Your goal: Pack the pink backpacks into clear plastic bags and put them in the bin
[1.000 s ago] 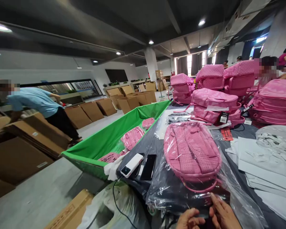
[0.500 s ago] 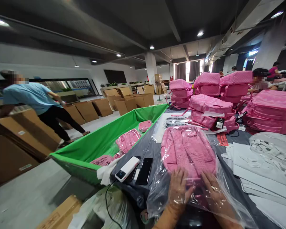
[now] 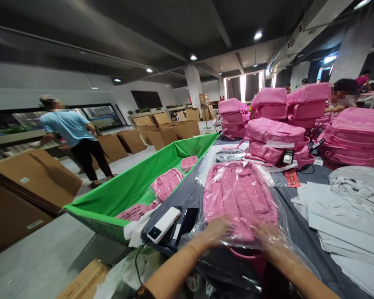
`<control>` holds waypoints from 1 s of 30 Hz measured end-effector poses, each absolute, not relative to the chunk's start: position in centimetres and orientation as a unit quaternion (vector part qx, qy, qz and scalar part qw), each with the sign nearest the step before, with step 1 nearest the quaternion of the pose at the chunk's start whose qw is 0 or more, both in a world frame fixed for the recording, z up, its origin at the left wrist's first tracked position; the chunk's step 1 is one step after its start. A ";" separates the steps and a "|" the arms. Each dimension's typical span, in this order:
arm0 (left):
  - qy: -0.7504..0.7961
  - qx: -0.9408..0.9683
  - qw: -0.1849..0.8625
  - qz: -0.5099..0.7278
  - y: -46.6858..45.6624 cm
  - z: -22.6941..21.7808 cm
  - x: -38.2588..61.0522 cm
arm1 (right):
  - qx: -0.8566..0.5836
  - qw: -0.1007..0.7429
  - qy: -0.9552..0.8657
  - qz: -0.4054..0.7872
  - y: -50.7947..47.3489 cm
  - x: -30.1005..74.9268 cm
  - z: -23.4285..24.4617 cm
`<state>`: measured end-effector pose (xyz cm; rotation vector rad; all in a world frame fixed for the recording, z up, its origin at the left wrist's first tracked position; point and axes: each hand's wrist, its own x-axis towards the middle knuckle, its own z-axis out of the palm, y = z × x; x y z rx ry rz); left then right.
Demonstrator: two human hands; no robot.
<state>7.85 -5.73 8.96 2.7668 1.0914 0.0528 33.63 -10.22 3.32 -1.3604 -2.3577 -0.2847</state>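
A pink quilted backpack (image 3: 239, 193) lies flat on the dark cloth-covered table in front of me, inside a clear plastic bag (image 3: 282, 220). My left hand (image 3: 217, 231) is at the lower left of the backpack, on the plastic. Opposite it, my right hand (image 3: 269, 238) touches the lower right, with loose film around the wrist. Motion smears the fingers of both hands, so whether they grip the film or only press on it does not show. A pink strap loop (image 3: 244, 254) hangs below the backpack, between my forearms.
Left of the table is a green-lined bin (image 3: 112, 199) with several bagged pink backpacks. A white power bank (image 3: 164, 224) and a dark phone (image 3: 187, 222) lie nearby. Stacked backpacks (image 3: 276, 137) stand behind; white sheets (image 3: 336, 220) lie right. A person (image 3: 70, 128) stands near cartons (image 3: 34, 174).
Both hands, flat with fingers stretched before, have moved to the backpack's lower end and blurred. My left forearm now reaches in more from the left. The person in blue stands more upright, farther right.
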 end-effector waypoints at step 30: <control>0.596 0.744 0.034 0.300 -19.7 -7.7 17.2 | -0.687 0.200 -0.689 0.117 -16.9 40.9 0.6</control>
